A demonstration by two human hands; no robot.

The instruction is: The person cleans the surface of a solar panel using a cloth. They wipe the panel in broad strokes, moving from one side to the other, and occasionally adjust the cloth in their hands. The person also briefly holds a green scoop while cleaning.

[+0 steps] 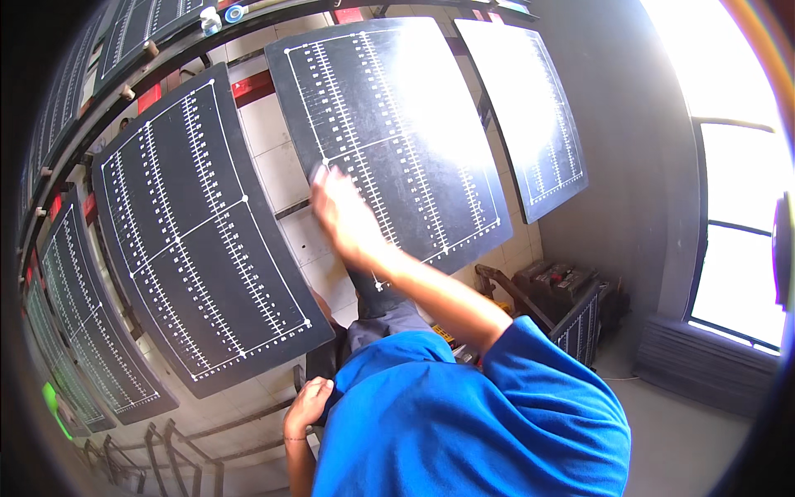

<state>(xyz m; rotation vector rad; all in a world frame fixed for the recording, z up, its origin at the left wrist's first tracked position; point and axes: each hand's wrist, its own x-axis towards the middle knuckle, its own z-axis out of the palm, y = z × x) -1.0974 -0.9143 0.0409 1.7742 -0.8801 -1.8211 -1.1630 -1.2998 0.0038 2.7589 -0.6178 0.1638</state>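
A large black board (389,195) with white scale lines and dots lies in front of me on a rack, bright glare over its upper right. My right hand (344,211) reaches over this board's left edge, beside a white corner dot. Motion smears its fingers. A small dark patch shows at the fingertips; I cannot tell whether it is something held. My left hand (309,404) is low, close to my hip, its fingers curled together; whatever they may hold is hidden. Left of the gap lies a second black board (186,228) with the same white scales.
Another marked board (530,116) lies at the right, near a grey wall (604,124). More boards (99,319) line the left. A small white bottle (210,21) and a blue tape roll (235,13) sit on the far rail. Dark battery-like boxes (559,282) stand at the right.
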